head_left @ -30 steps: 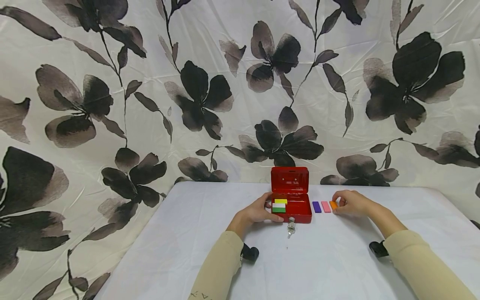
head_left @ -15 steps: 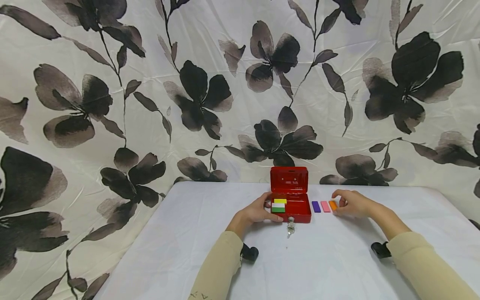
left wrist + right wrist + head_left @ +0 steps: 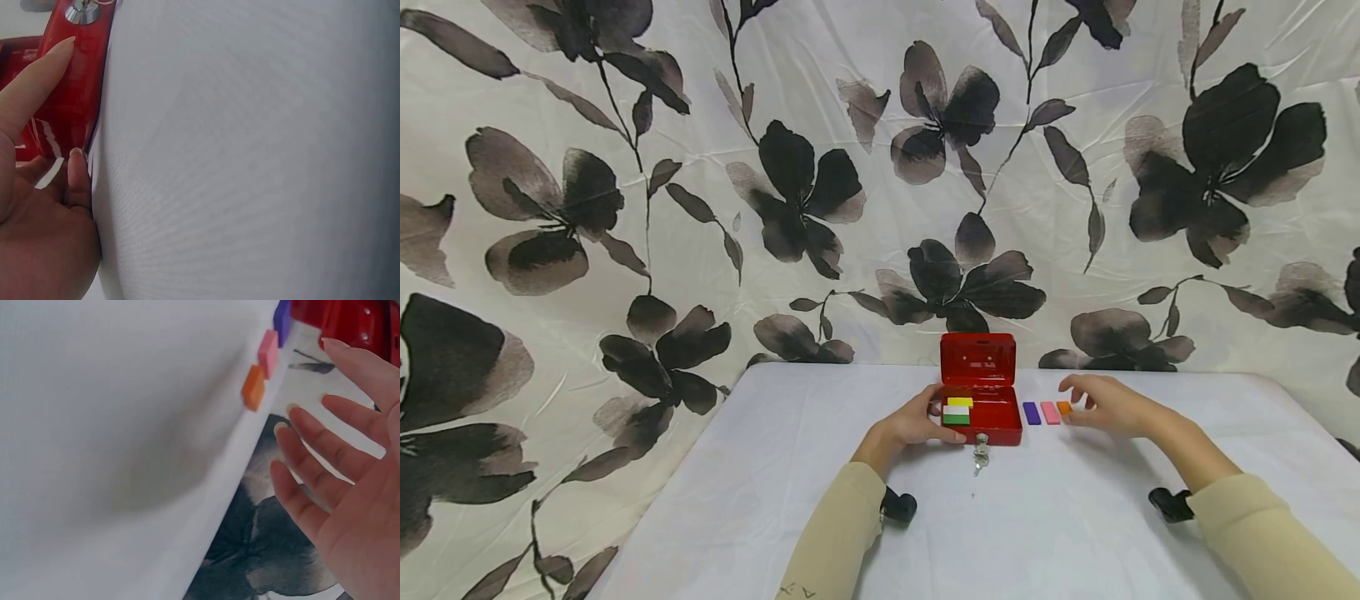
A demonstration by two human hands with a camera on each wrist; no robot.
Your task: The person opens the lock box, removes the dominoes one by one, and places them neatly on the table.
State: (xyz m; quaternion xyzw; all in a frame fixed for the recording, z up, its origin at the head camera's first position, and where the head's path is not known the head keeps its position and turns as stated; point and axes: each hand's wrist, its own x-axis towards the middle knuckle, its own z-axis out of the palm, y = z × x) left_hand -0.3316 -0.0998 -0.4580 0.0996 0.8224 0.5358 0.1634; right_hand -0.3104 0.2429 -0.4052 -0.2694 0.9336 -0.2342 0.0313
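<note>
An open red cash box [image 3: 1000, 412] stands on the table with its lid raised. Yellow [image 3: 960, 402], white [image 3: 957, 410] and green [image 3: 956, 420] blocks lie in its left part. My left hand [image 3: 912, 418] holds the box's front left corner, thumb along the front below the lock [image 3: 82, 12], other fingers at the side. To the box's right, purple [image 3: 1032, 413], pink [image 3: 1050, 412] and orange [image 3: 1064, 407] blocks form a row. My right hand [image 3: 1108, 407] hovers over the orange block and partly covers it in the head view. Its fingers [image 3: 319, 447] are spread, apart from the block.
Keys [image 3: 981, 460] hang from the lock at the box's front. A white cloth covers the table [image 3: 1037, 525], and behind its far edge hangs a floral curtain [image 3: 880, 208].
My right hand has come off the orange block; its fingers have lifted and loosened, and the forearm has shifted slightly right. My left hand stays on the box.
</note>
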